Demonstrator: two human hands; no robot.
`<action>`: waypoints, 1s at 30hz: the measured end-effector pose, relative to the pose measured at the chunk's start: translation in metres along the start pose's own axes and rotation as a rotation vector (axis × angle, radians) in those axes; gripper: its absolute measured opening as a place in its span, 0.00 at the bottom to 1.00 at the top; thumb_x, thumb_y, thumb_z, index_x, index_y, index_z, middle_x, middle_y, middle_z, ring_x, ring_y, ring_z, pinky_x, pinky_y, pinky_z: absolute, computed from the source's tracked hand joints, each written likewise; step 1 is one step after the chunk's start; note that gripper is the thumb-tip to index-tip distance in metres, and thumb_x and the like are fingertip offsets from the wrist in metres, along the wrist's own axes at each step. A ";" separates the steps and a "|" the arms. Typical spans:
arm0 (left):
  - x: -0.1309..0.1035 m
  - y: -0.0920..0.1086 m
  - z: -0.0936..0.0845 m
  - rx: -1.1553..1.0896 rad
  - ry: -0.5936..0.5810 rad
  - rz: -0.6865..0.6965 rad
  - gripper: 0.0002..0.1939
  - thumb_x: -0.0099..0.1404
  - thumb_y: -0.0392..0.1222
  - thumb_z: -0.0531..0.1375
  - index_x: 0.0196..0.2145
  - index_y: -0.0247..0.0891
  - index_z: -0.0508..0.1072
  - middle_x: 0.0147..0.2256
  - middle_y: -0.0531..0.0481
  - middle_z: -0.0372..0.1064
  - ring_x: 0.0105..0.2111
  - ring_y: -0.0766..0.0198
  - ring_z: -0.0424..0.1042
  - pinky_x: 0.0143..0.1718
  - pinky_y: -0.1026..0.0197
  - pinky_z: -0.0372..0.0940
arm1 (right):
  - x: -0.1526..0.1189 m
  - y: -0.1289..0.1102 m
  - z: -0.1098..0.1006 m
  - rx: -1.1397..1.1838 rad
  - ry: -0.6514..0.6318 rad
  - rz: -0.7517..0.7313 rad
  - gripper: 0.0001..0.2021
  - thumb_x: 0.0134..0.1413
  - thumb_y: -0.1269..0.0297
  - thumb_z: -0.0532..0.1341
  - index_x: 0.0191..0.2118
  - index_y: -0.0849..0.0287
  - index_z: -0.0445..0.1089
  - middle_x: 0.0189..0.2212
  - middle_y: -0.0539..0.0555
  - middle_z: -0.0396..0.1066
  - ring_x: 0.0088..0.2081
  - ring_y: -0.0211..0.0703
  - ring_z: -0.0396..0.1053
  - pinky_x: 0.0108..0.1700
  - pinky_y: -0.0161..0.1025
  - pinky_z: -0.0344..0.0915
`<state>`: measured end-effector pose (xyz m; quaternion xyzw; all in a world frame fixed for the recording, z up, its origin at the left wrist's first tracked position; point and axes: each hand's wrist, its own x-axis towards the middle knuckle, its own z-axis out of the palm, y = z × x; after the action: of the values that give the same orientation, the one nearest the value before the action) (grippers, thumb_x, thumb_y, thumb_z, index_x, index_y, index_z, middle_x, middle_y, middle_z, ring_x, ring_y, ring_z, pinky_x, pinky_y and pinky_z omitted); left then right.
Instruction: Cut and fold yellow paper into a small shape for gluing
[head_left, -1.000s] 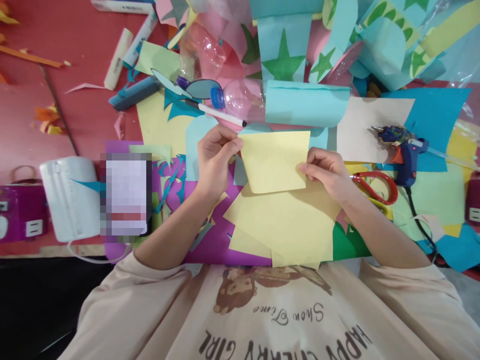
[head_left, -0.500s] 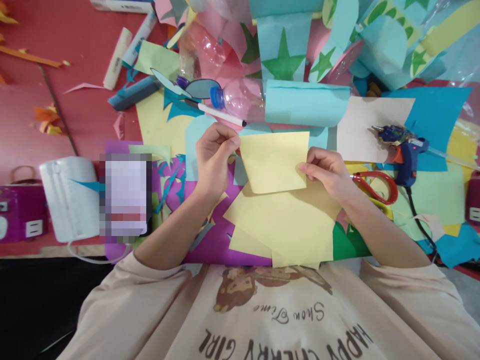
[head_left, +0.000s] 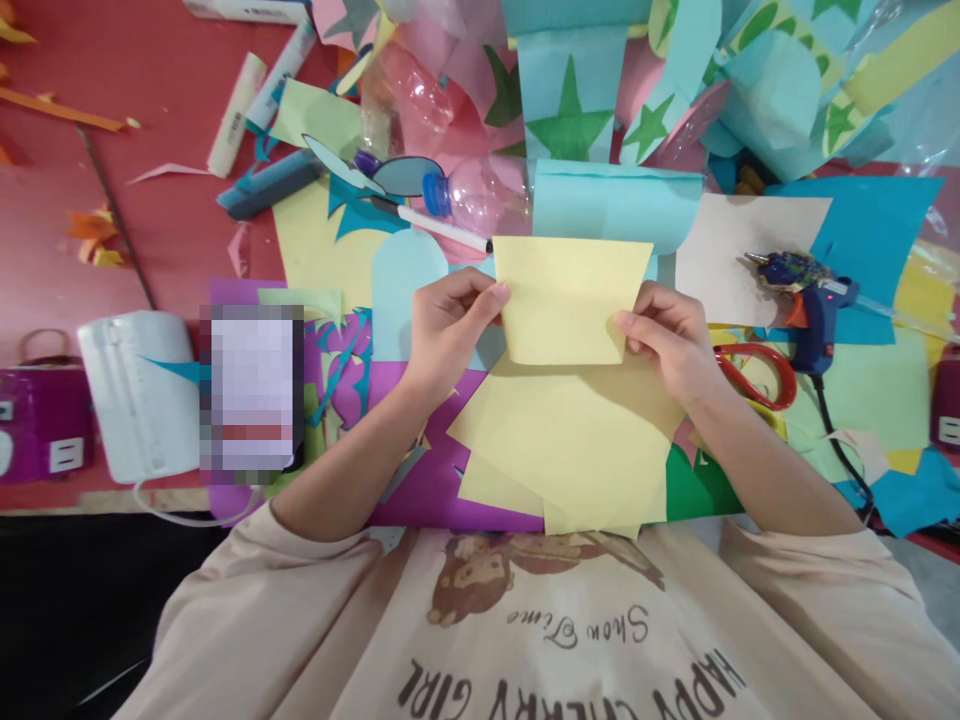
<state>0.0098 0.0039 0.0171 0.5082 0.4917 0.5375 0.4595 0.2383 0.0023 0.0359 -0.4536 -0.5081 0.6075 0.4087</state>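
Note:
A piece of pale yellow paper (head_left: 571,302), wider at its far edge than its near one, is held up between my two hands. My left hand (head_left: 456,325) pinches its left edge between thumb and fingers. On the opposite edge, my right hand (head_left: 671,335) has a similar pinch. Under it lie larger yellow sheets (head_left: 574,440) on purple paper (head_left: 427,490). Just beyond the held piece is a clear plastic bottle (head_left: 491,190) on its side, with a blue cap and light blue paper (head_left: 615,205) wrapped round it. A black-and-white marker (head_left: 442,228) lies beside the bottle.
Red-handled scissors (head_left: 757,375) and a blue glue gun (head_left: 814,320) with a cord are at the right. To the left lie a blurred-out phone (head_left: 252,390) and a white corded device (head_left: 142,395). Paper decorations with green stars (head_left: 570,115) fill the back.
Both hands have shifted slightly right. The yellow piece has moved right and away from me, and it now faces me squarely, with its left edge straightened. My grip has slid lower along both edges.

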 end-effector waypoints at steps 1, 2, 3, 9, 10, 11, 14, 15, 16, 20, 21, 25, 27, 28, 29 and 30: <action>0.000 0.000 0.000 0.023 0.007 0.007 0.21 0.57 0.58 0.66 0.21 0.38 0.70 0.18 0.56 0.62 0.18 0.73 0.61 0.20 0.68 0.59 | 0.000 0.000 0.000 -0.001 0.000 0.000 0.13 0.52 0.68 0.64 0.22 0.58 0.61 0.14 0.42 0.57 0.17 0.27 0.51 0.20 0.31 0.46; -0.001 0.000 -0.001 0.046 0.011 0.011 0.21 0.57 0.58 0.65 0.21 0.37 0.69 0.18 0.56 0.62 0.18 0.73 0.61 0.20 0.68 0.58 | 0.000 0.000 0.000 -0.004 0.001 0.000 0.13 0.52 0.68 0.64 0.22 0.58 0.61 0.14 0.42 0.57 0.17 0.28 0.51 0.20 0.31 0.46; -0.001 0.000 -0.001 0.067 0.012 0.014 0.22 0.58 0.58 0.65 0.21 0.38 0.69 0.17 0.56 0.62 0.18 0.73 0.61 0.20 0.68 0.58 | 0.000 0.000 0.001 -0.004 0.003 0.000 0.12 0.51 0.69 0.64 0.22 0.58 0.62 0.14 0.43 0.57 0.17 0.28 0.51 0.20 0.31 0.46; -0.001 0.005 0.000 0.065 -0.057 0.011 0.25 0.57 0.62 0.63 0.20 0.38 0.68 0.18 0.55 0.62 0.19 0.72 0.61 0.21 0.66 0.60 | 0.002 -0.002 0.000 0.025 0.048 0.003 0.12 0.49 0.69 0.65 0.21 0.57 0.62 0.13 0.42 0.57 0.16 0.28 0.50 0.19 0.32 0.45; -0.001 0.005 0.000 0.054 -0.076 0.004 0.25 0.57 0.63 0.63 0.20 0.38 0.68 0.18 0.55 0.62 0.19 0.72 0.61 0.21 0.66 0.60 | 0.003 -0.002 0.000 0.031 0.056 0.003 0.12 0.48 0.68 0.65 0.21 0.57 0.62 0.13 0.42 0.56 0.16 0.28 0.50 0.19 0.32 0.44; -0.001 0.006 0.001 0.051 -0.093 -0.002 0.25 0.57 0.63 0.62 0.19 0.38 0.68 0.18 0.55 0.62 0.20 0.72 0.61 0.22 0.66 0.59 | 0.003 -0.002 -0.001 0.034 0.064 0.004 0.12 0.48 0.68 0.66 0.21 0.57 0.62 0.13 0.42 0.56 0.16 0.28 0.50 0.19 0.32 0.43; -0.002 0.007 0.001 0.076 -0.103 0.013 0.25 0.57 0.62 0.63 0.19 0.38 0.68 0.19 0.55 0.62 0.20 0.73 0.60 0.21 0.67 0.58 | 0.003 -0.002 -0.003 0.028 0.079 0.016 0.12 0.48 0.65 0.67 0.21 0.56 0.63 0.13 0.43 0.57 0.16 0.28 0.50 0.19 0.33 0.43; -0.002 0.006 0.001 0.091 -0.100 0.030 0.24 0.58 0.61 0.63 0.19 0.37 0.68 0.19 0.55 0.62 0.20 0.73 0.60 0.21 0.67 0.58 | 0.004 -0.002 -0.003 0.023 0.080 0.018 0.13 0.48 0.64 0.67 0.21 0.56 0.63 0.13 0.43 0.56 0.17 0.29 0.50 0.19 0.33 0.43; -0.001 0.006 0.000 0.108 -0.094 0.051 0.24 0.58 0.61 0.63 0.19 0.38 0.68 0.19 0.55 0.62 0.20 0.73 0.60 0.21 0.67 0.58 | 0.004 -0.002 -0.003 0.019 0.078 0.017 0.13 0.48 0.64 0.67 0.21 0.56 0.63 0.13 0.43 0.56 0.17 0.29 0.50 0.19 0.33 0.43; -0.001 0.004 -0.001 0.165 -0.067 0.101 0.24 0.59 0.61 0.62 0.20 0.38 0.67 0.17 0.56 0.60 0.18 0.73 0.58 0.21 0.66 0.57 | 0.003 -0.001 -0.003 0.016 0.067 0.000 0.13 0.49 0.64 0.66 0.22 0.57 0.62 0.13 0.43 0.56 0.17 0.28 0.49 0.19 0.33 0.42; -0.001 0.003 -0.001 0.166 -0.063 0.098 0.24 0.59 0.61 0.62 0.20 0.38 0.66 0.17 0.57 0.60 0.17 0.73 0.58 0.21 0.66 0.57 | 0.003 -0.001 -0.003 0.020 0.061 -0.002 0.13 0.49 0.64 0.66 0.22 0.57 0.62 0.13 0.42 0.56 0.17 0.28 0.49 0.20 0.33 0.42; -0.002 0.002 0.000 0.144 -0.074 0.056 0.25 0.59 0.63 0.61 0.20 0.39 0.66 0.18 0.55 0.61 0.18 0.72 0.60 0.21 0.65 0.57 | 0.003 -0.001 -0.004 0.013 0.065 -0.003 0.13 0.50 0.63 0.66 0.22 0.57 0.62 0.14 0.42 0.55 0.17 0.28 0.49 0.20 0.33 0.43; -0.003 0.002 0.000 0.141 -0.115 0.054 0.26 0.61 0.65 0.58 0.20 0.39 0.66 0.19 0.54 0.62 0.19 0.71 0.61 0.22 0.64 0.58 | 0.003 0.000 -0.005 -0.002 0.090 -0.010 0.13 0.49 0.62 0.67 0.23 0.57 0.62 0.14 0.43 0.54 0.17 0.29 0.49 0.20 0.34 0.44; -0.003 0.002 0.000 0.146 -0.137 0.058 0.27 0.62 0.65 0.57 0.20 0.39 0.66 0.19 0.54 0.62 0.20 0.70 0.62 0.23 0.64 0.58 | 0.003 0.000 -0.006 -0.007 0.102 -0.013 0.13 0.49 0.62 0.67 0.23 0.56 0.62 0.14 0.43 0.54 0.17 0.29 0.48 0.20 0.34 0.44; -0.003 0.002 0.000 0.157 -0.157 0.066 0.27 0.62 0.65 0.56 0.19 0.39 0.66 0.19 0.53 0.62 0.20 0.70 0.61 0.23 0.63 0.58 | 0.004 0.000 -0.006 -0.008 0.113 -0.013 0.13 0.49 0.62 0.67 0.23 0.56 0.62 0.14 0.43 0.54 0.17 0.29 0.48 0.20 0.34 0.44; -0.003 0.003 0.000 0.175 -0.169 0.074 0.27 0.63 0.64 0.56 0.19 0.39 0.65 0.19 0.54 0.62 0.20 0.70 0.60 0.23 0.63 0.57 | 0.004 -0.001 -0.006 -0.006 0.121 -0.010 0.13 0.49 0.62 0.67 0.23 0.56 0.62 0.14 0.43 0.54 0.17 0.29 0.48 0.20 0.34 0.43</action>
<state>0.0100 0.0007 0.0197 0.6076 0.4771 0.4645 0.4330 0.2434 0.0075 0.0357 -0.4881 -0.4866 0.5755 0.4402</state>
